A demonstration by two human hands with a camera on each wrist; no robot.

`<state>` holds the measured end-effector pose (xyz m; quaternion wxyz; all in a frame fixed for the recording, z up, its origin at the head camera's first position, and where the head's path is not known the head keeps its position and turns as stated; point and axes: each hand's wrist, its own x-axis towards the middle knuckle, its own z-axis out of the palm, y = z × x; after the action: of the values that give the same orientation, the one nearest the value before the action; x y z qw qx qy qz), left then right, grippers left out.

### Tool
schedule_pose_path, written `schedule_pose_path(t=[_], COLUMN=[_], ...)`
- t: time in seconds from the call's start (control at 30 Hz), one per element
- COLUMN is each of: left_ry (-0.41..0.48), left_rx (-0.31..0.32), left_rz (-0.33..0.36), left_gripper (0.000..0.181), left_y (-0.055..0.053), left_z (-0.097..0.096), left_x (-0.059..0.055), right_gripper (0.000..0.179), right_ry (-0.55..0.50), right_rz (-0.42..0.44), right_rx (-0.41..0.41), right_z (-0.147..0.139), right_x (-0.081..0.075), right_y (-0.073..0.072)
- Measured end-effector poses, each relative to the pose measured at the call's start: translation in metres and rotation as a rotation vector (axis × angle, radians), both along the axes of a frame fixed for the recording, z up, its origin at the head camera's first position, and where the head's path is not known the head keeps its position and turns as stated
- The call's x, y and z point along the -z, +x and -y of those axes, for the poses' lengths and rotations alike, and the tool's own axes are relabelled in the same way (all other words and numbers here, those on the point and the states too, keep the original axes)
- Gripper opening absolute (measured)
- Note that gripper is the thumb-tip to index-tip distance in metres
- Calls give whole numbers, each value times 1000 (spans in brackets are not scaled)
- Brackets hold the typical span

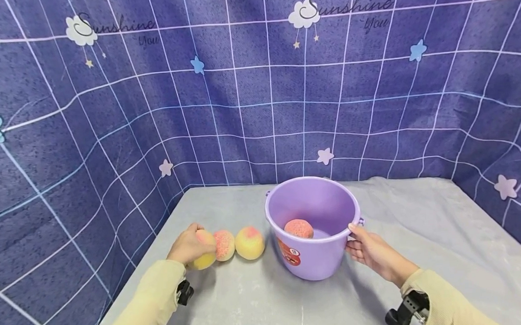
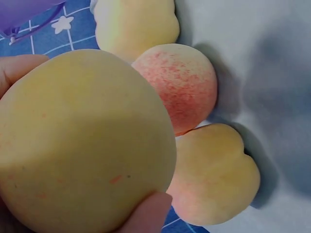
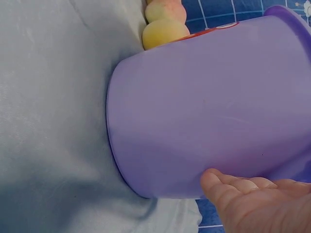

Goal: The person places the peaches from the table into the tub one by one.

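Observation:
My left hand [image 1: 186, 245] grips a yellow peach [image 2: 82, 141] with a pink blush, thumb and fingers on opposite sides of it. Close by on the table, in the left wrist view, lie a red-speckled peach [image 2: 182, 87], a yellow peach with a crease [image 2: 218, 174] and another yellow peach [image 2: 138, 24]. On the right, my right hand [image 1: 375, 252] holds the rim of a purple bucket [image 1: 320, 257], thumb at the rim and fingers against the outer wall [image 3: 204, 111]. Inside the bucket rests a reddish peach [image 1: 298, 228].
A grey cloth covers the table [image 1: 250, 305]. Behind it and along both sides hangs a blue curtain [image 1: 256, 84] with a white grid and stars. The bucket stands just right of the row of peaches.

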<state>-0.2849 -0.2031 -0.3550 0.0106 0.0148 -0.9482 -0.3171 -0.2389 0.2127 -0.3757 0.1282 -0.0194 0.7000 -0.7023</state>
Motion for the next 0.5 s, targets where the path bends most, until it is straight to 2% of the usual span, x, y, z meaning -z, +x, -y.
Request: schedule_pose_path(t=[0.23,0.5], left_ry=[28,-11], left_rx=[-5,18], left_rz=[11,-42], left_gripper=[69,69], left_y=[0,0], left_z=[-6,-8], left_x=[-8,-21], right_gripper=[75,73], right_ry=[7,12], right_rz=[2,6], right_rx=[-3,-3], right_z=[0,1], right_x=[0,-2], right_y=[1,1])
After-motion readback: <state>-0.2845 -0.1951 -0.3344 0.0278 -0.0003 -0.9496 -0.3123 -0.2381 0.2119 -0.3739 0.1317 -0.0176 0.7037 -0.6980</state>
